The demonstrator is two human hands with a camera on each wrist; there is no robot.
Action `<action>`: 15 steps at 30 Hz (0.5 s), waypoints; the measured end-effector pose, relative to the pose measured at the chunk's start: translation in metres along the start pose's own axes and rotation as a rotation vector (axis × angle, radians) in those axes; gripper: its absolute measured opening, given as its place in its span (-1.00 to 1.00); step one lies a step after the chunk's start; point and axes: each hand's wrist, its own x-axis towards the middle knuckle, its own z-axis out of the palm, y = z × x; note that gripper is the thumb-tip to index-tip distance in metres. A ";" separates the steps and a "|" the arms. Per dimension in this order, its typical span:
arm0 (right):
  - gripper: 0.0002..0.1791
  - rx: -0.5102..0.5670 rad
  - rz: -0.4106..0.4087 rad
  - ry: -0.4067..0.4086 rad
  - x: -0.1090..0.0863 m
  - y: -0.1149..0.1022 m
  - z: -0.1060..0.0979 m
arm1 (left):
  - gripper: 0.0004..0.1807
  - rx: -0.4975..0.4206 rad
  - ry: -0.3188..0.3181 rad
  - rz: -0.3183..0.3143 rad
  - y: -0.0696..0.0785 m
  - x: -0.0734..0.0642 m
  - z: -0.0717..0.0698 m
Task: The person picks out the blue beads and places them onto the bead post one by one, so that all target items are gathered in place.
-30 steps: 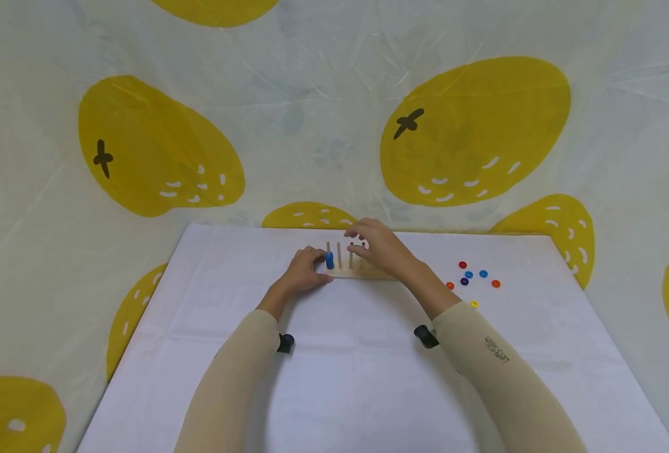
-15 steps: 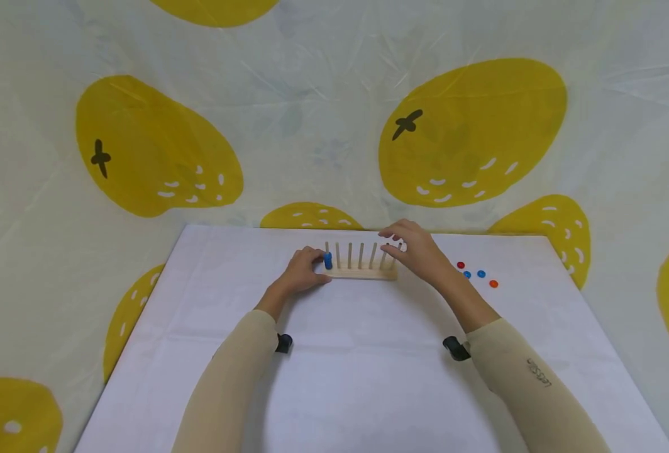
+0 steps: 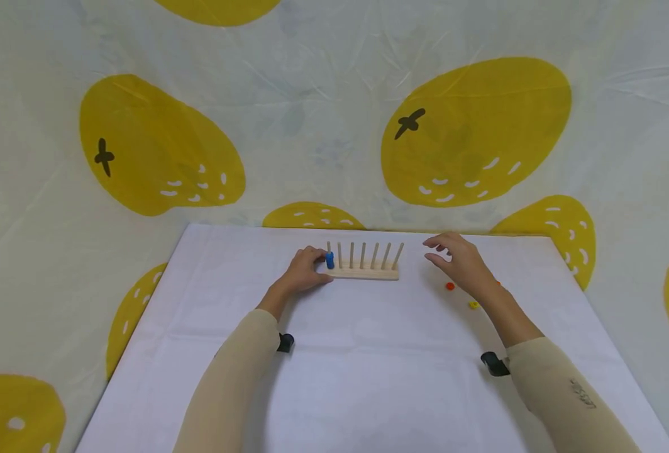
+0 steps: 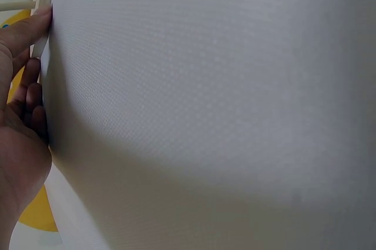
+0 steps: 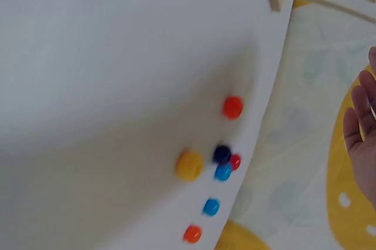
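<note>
A wooden peg rack (image 3: 365,274) with a row of upright pegs stands near the table's back edge. Blue beads (image 3: 329,260) are stacked on its leftmost peg; the other pegs are bare. My left hand (image 3: 302,270) holds the rack's left end, thumb at the front of the base and fingers round behind. To the right of the rack, my right hand (image 3: 460,259) hovers above the table with loosely bent fingers and nothing between them. Below it lie an orange bead (image 3: 450,286) and a yellow bead (image 3: 473,305); the hand and forearm hide others from the head view.
In the right wrist view, more loose beads lie on the white table: a dark purple bead (image 5: 222,154), a red bead (image 5: 235,162), a blue bead (image 5: 211,206) and an orange bead (image 5: 192,234). A patterned curtain (image 3: 323,126) hangs right behind the table.
My right hand has moved right, from over the rack's pegs to above the loose beads. The left hand has stayed at the rack's left end.
</note>
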 end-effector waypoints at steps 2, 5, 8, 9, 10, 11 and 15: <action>-0.68 -0.012 0.021 -0.008 -0.007 0.010 -0.005 | -0.28 0.003 0.002 0.000 0.000 0.000 0.000; -0.68 -0.034 0.062 -0.032 -0.018 0.025 -0.011 | -0.28 0.003 0.007 -0.001 0.000 0.000 0.001; -0.67 -0.039 0.125 -0.057 -0.029 0.039 -0.018 | -0.28 0.004 0.011 0.003 0.000 0.000 0.001; -0.66 -0.037 0.148 -0.063 -0.032 0.042 -0.020 | -0.28 0.002 0.012 0.004 0.000 0.000 0.001; -0.66 -0.033 0.169 -0.069 -0.035 0.046 -0.021 | -0.28 0.002 0.014 0.005 0.000 0.000 0.001; -0.65 -0.029 0.190 -0.075 -0.038 0.049 -0.022 | -0.28 0.002 0.015 0.004 -0.001 0.000 0.002; -0.64 -0.011 0.255 -0.096 -0.048 0.060 -0.025 | -0.28 0.000 0.015 0.004 -0.001 0.000 0.002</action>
